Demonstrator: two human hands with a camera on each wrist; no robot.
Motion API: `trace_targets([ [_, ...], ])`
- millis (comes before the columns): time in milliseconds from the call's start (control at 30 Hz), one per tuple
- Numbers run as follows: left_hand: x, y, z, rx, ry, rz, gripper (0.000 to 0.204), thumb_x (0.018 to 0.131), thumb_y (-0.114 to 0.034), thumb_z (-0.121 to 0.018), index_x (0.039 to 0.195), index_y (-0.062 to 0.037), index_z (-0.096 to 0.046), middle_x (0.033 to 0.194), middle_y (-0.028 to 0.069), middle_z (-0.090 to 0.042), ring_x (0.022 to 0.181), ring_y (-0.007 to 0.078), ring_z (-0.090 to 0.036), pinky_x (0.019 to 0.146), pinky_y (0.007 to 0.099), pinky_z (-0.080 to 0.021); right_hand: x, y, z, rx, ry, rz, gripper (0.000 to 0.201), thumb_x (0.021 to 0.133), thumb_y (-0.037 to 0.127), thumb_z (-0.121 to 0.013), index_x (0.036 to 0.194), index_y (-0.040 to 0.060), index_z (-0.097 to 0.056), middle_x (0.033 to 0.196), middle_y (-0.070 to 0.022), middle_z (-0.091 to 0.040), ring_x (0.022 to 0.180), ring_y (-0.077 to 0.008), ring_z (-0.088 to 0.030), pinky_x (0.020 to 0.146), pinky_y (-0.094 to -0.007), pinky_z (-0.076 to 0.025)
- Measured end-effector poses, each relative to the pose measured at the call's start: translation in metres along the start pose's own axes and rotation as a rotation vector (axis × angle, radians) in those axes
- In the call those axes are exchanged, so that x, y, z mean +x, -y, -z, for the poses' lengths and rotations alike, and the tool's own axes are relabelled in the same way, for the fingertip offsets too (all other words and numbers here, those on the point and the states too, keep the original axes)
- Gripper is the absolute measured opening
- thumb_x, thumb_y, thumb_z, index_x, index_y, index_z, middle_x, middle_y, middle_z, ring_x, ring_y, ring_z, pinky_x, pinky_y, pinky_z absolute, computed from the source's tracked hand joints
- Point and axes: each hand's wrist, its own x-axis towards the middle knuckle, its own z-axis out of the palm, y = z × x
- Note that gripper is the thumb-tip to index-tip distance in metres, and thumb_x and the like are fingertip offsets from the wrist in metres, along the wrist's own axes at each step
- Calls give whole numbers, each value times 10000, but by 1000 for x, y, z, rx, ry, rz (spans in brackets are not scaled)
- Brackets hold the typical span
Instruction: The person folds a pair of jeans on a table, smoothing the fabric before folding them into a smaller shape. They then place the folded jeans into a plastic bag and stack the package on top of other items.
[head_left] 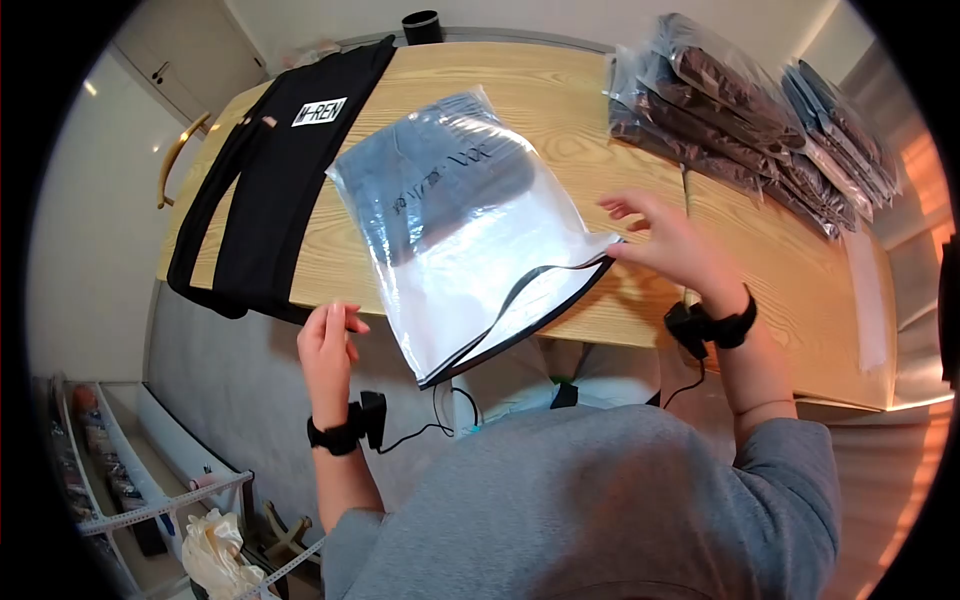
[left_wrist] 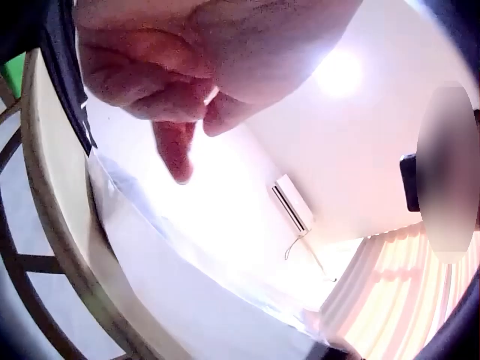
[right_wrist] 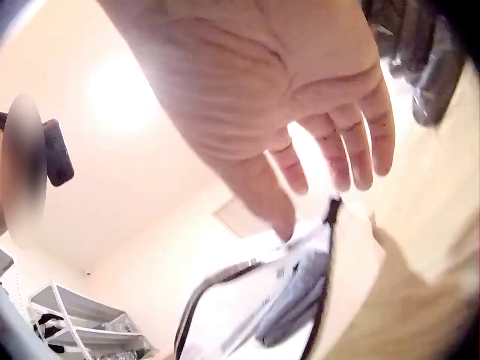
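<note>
A clear plastic bag [head_left: 480, 270] with black lettering lies slantwise across the table's front edge, a folded blue-grey garment [head_left: 440, 190] inside its far half. Its dark-edged mouth faces the person and gapes. At the mouth's right corner is the right hand [head_left: 675, 245], thumb against the plastic and fingers extended; the right wrist view shows the palm [right_wrist: 262, 90] above the bag's dark edge [right_wrist: 324, 285]. Left of the bag, the left hand [head_left: 328, 350] hangs loosely curled, holding nothing. The left wrist view shows that hand [left_wrist: 180, 75] over the white bag [left_wrist: 187, 289].
Black clothing [head_left: 275, 200] with a white label lies on the left of the wooden table [head_left: 545, 90]. Bagged dark garments [head_left: 700, 110] are piled at the back right, with more bagged items [head_left: 840, 130] beside them. A black bin [head_left: 422, 28] stands beyond the table.
</note>
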Motion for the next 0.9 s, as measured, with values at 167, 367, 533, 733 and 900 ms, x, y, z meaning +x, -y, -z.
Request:
trace_targets([
  [167,30,13,-19,-49,91,165,428,979,-382,-447,834,-18,-619,670,37,-595,467,62,-444,446,211,-353,-17,4,-16,123,-41,-265,175,789,69,-688,942,-2,-639,890,-96,-626,826,-180,-627,722,-283,-519],
  [367,39,25,-29,63,266,203,369,951,-352,-513,828,-16,-607,693,7,-589,543,73,-521,495,213,-413,-49,-11,-11,211,-87,-444,170,784,71,-697,925,-5,-641,841,-61,-626,767,-126,-613,664,-238,-496],
  [533,38,15,-15,40,348,271,348,932,-359,-545,872,-26,-626,725,1,-605,616,72,-560,558,215,-447,-24,-35,7,382,277,-590,267,849,197,-685,1013,3,-600,853,-6,-621,738,-64,-568,688,-219,-479],
  [733,85,26,-12,-248,393,501,456,905,-501,-557,951,-54,-630,752,0,-622,662,108,-593,629,260,-477,75,-45,-33,829,456,-771,612,880,476,-618,1161,-61,-534,1027,-111,-633,900,-145,-604,817,-289,-489],
  [900,101,16,-24,-243,560,548,547,887,-471,-606,1159,2,-573,1006,88,-659,882,163,-628,772,312,-501,106,-46,-64,804,438,-830,496,867,312,-682,1152,-60,-521,1064,-183,-631,1001,-246,-630,847,-400,-518],
])
